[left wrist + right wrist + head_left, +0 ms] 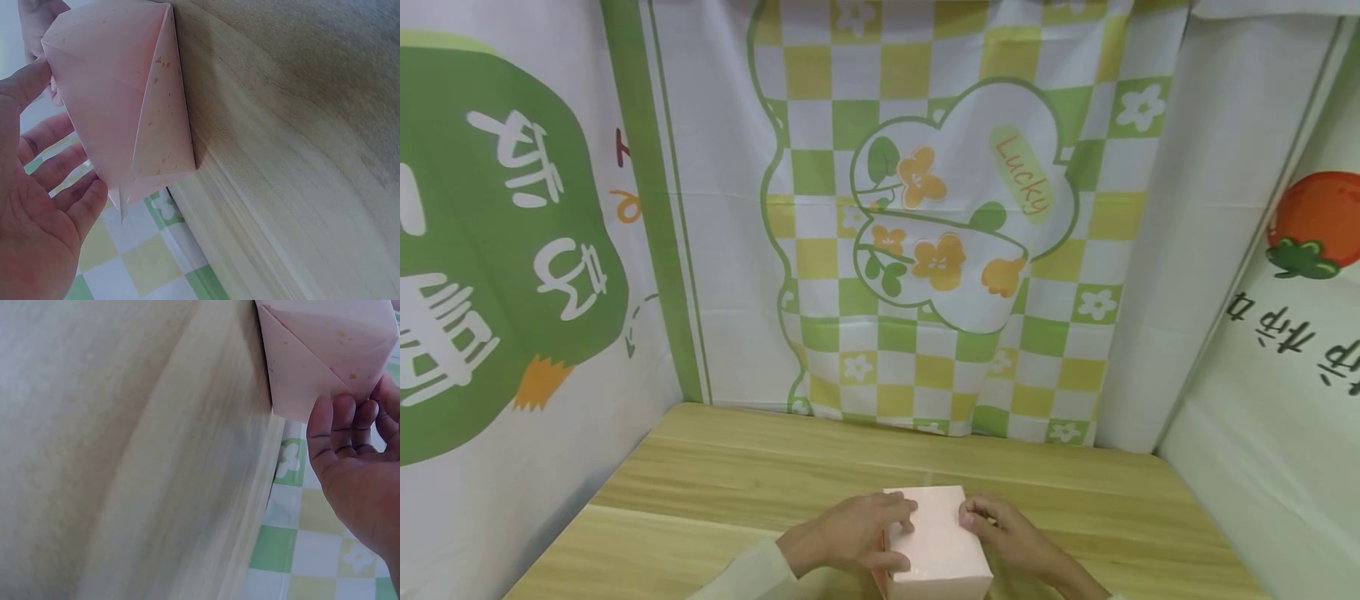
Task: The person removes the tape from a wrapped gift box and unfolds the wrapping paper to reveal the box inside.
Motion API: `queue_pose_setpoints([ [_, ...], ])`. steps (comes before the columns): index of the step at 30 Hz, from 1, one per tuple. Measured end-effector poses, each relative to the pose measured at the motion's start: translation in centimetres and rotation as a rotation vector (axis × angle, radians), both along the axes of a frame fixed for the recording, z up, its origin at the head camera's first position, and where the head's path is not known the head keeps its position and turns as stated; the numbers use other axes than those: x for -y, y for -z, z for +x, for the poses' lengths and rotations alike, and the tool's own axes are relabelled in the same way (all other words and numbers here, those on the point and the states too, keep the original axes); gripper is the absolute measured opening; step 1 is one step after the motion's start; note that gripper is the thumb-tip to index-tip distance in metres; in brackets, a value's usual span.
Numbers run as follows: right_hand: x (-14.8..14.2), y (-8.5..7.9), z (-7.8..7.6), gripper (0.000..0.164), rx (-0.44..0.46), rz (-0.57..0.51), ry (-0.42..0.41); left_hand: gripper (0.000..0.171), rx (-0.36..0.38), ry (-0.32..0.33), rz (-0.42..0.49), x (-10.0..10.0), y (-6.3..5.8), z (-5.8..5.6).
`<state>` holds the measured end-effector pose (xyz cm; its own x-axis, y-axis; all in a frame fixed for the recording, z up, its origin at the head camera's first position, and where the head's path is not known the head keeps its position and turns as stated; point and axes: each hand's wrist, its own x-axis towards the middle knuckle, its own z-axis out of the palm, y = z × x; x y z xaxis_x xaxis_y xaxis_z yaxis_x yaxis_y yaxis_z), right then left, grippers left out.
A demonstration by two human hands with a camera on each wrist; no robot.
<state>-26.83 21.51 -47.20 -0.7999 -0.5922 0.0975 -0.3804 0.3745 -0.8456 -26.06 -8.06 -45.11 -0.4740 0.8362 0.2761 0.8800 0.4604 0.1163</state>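
Observation:
A box wrapped in pale pink paper [934, 542] with gold flecks stands on the wooden table at the near middle. My left hand [857, 529] rests on its left side and top edge, fingers spread and lightly bent, thumb toward the near corner. At the far right top corner, the right hand [1011, 537] pinches the paper edge between thumb and curled fingers. Diagonal folds cross the box's side [164, 112] in the left wrist view, and a thin translucent strip [123, 199] juts from its far end. The right wrist view shows the right fingertips [342, 406] at the paper's lower edge.
The wooden table [737, 467] extends to both sides and behind the box. A green and yellow checked cloth [940, 358] hangs at the back. Printed white cloths enclose the left [587, 417] and right [1262, 433] sides.

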Motion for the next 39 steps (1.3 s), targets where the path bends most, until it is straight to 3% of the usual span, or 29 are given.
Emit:
queue_pose_setpoints([
  [7, -0.4, 0.5, 0.1, 0.026, 0.085, -0.074, -0.004, 0.058, 0.019, 0.005, 0.005, 0.1, 0.1, 0.2],
  [11, -0.4, 0.6, 0.2, 0.022, 0.08, -0.098, 0.01, 0.058, 0.028, 0.001, 0.011, 0.1, 0.1, 0.2],
  [16, -0.1, 0.8, 0.1, 0.016, -0.065, -0.085, -0.002, 0.059, 0.06, -0.006, 0.011, 0.1, 0.1, 0.2],
  [18, 0.0, 0.8, 0.0, 0.017, -0.085, -0.064, 0.002, 0.06, 0.069, -0.006, 0.01, 0.1, 0.0, 0.2],
  [21, -0.1, 0.8, -0.1, 0.022, -0.021, -0.066, -0.001, 0.06, 0.057, -0.007, 0.009, 0.1, 0.0, 0.2],
  [24, -0.3, 0.9, -0.3, 0.027, 0.094, -0.128, -0.036, 0.059, 0.04, -0.005, 0.006, 0.1, -0.1, 0.2],
  [27, -0.6, 1.2, -0.4, 0.03, 0.14, -0.175, -0.04, 0.059, 0.026, 0.001, 0.007, 0.1, 0.0, 0.2],
  [31, -0.7, 0.8, -0.3, 0.025, 0.106, -0.138, -0.022, 0.059, 0.024, -0.001, 0.009, 0.0, 0.1, 0.1],
  [39, -0.5, 0.3, -0.2, 0.02, 0.044, -0.118, -0.083, 0.059, 0.03, -0.002, 0.015, 0.0, 0.2, 0.0],
])
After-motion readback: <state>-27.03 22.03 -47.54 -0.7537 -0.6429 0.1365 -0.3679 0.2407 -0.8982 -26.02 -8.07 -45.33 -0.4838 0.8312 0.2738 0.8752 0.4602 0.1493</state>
